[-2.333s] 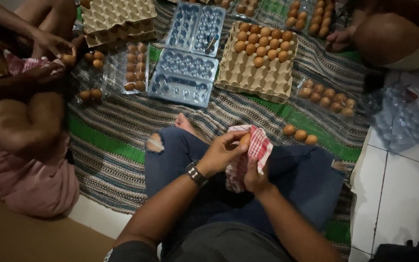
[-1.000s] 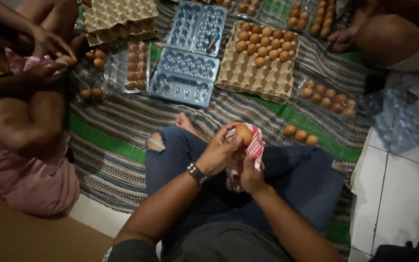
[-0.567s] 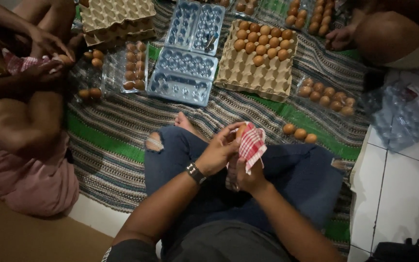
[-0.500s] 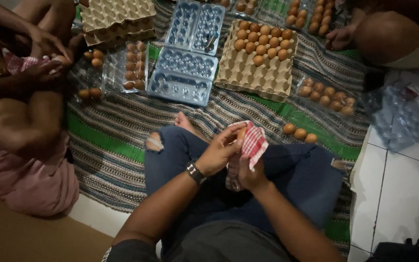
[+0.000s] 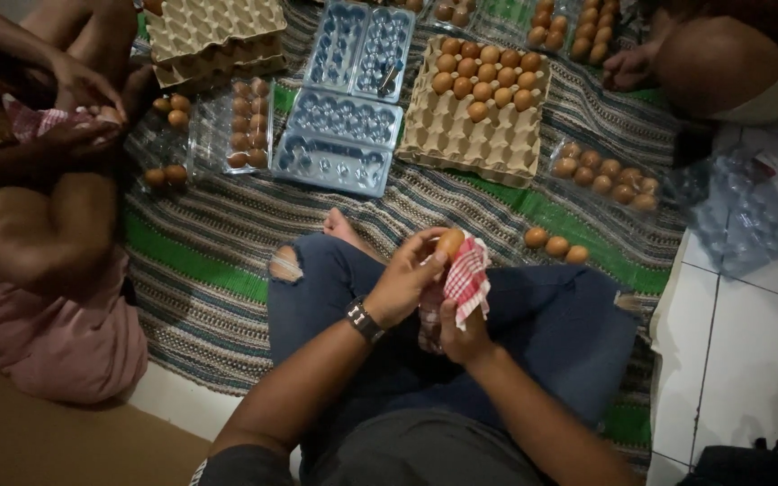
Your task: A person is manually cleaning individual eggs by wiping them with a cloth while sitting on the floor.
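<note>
The person sits cross-legged on the striped woven floor mat [image 5: 227, 225], and the step in hand looks like wiping: the left hand [image 5: 404, 283] is curled around a brown egg [image 5: 449, 243], pinching it at the fingertips above the lap, while the right hand [image 5: 461, 333] grips a red-and-white checked cloth [image 5: 467, 277] pressed against the egg's side. To my eye the rubbing is under way, and the next move calls for a light, steady pinch while the egg is turned in the cloth, since the shell would crack under a hard squeeze.

Ahead of the knees lie three loose brown eggs [image 5: 556, 246] on the mat, an open clear plastic egg carton [image 5: 339, 148] with empty cups, and a grey pulp egg tray [image 5: 479, 108] partly filled at its far end. At the left another person's hands [image 5: 83, 108] work over a second checked cloth. Nothing blocks the reach to the cartons, though the loose eggs lie close to the right knee.
</note>
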